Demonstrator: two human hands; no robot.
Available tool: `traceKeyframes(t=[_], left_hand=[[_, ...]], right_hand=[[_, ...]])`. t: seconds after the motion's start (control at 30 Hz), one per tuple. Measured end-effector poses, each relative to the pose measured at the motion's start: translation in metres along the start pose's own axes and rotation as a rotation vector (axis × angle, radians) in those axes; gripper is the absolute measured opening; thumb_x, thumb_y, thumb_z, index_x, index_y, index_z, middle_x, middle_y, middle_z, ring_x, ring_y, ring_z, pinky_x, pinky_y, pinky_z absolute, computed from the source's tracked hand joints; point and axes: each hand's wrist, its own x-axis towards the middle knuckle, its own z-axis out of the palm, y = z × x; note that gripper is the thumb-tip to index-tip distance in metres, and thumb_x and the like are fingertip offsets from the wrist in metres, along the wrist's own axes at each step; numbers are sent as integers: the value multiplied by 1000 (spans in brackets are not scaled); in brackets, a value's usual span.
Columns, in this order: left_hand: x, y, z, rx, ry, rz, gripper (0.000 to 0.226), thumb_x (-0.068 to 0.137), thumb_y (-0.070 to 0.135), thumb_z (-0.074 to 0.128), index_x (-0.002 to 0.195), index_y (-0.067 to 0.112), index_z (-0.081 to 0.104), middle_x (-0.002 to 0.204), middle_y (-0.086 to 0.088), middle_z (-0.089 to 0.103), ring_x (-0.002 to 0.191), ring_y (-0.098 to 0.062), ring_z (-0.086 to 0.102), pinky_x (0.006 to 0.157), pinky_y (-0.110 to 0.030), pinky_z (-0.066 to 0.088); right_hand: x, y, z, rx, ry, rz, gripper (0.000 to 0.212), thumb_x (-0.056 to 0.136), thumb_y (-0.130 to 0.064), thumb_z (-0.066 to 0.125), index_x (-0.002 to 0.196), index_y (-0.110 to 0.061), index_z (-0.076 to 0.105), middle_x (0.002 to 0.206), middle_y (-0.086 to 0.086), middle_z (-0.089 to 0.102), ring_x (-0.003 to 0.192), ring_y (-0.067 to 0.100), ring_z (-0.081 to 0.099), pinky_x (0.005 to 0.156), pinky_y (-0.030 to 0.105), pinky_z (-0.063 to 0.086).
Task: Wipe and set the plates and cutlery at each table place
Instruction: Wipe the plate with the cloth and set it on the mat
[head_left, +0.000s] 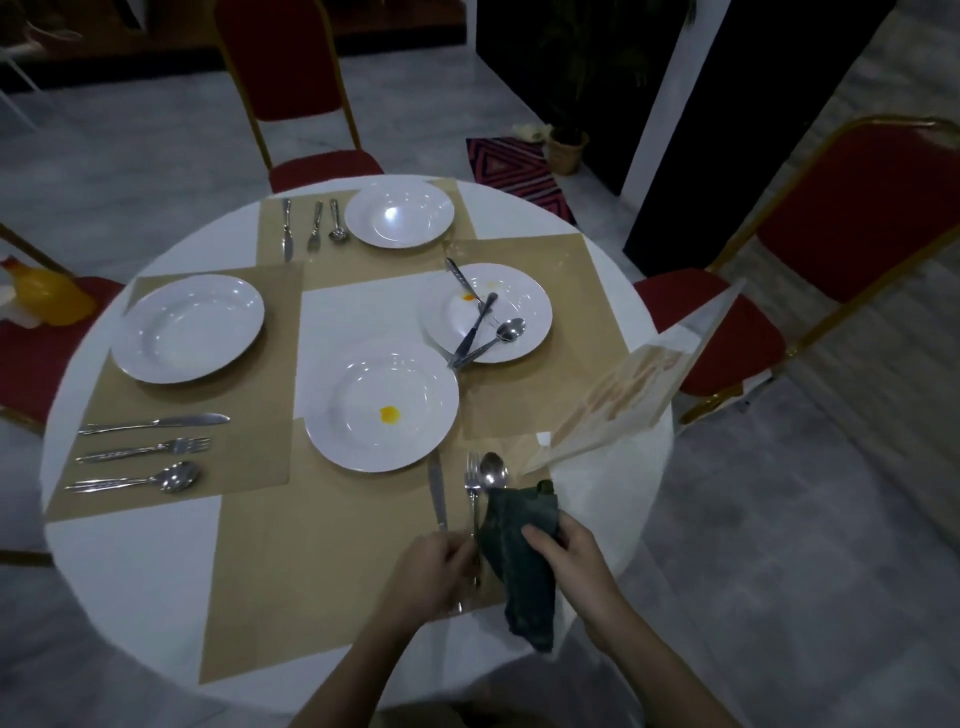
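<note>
Left hand (434, 569) fingers pinching fork (471, 491) handle; right hand (569, 553) fingers clamped on cloth (522, 561), both just below stained plate (382, 405).

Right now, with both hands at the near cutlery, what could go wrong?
1. The cloth in the right hand drapes over the spoon and may drag it askew.
2. The left hand grips the fork close beside the knife; lifting could knock it.
3. The near plate carries a yellow spot and could be missed.
</note>
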Motion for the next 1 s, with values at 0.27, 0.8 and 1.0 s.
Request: traceKeyframes(t=[0.27, 0.8, 1.0], left_hand=[[-9, -30, -67, -450, 312, -205, 31, 99, 25, 50, 84, 8, 70, 72, -10, 72, 53, -22, 60, 49, -32, 49], [74, -71, -158, -727, 332, -249, 17, 94, 21, 57, 107, 12, 64, 99, -7, 73, 87, -20, 70, 70, -31, 58], [83, -76, -169, -728, 342, -141, 22, 92, 11, 57, 107, 25, 65, 98, 6, 73, 93, -16, 69, 75, -37, 60]], right_hand=[[43, -34, 81, -27, -69, -25, 16, 97, -21, 57, 111, -20, 65, 104, -3, 71, 99, 13, 67, 83, 25, 55], [159, -78, 156, -689, 106, -362, 35, 88, -7, 57, 122, -16, 56, 110, 0, 61, 101, 11, 59, 81, 23, 48], [192, -90, 165, -867, 248, -556, 43, 89, -5, 58, 132, -9, 50, 122, 5, 54, 112, 17, 50, 93, 29, 44]])
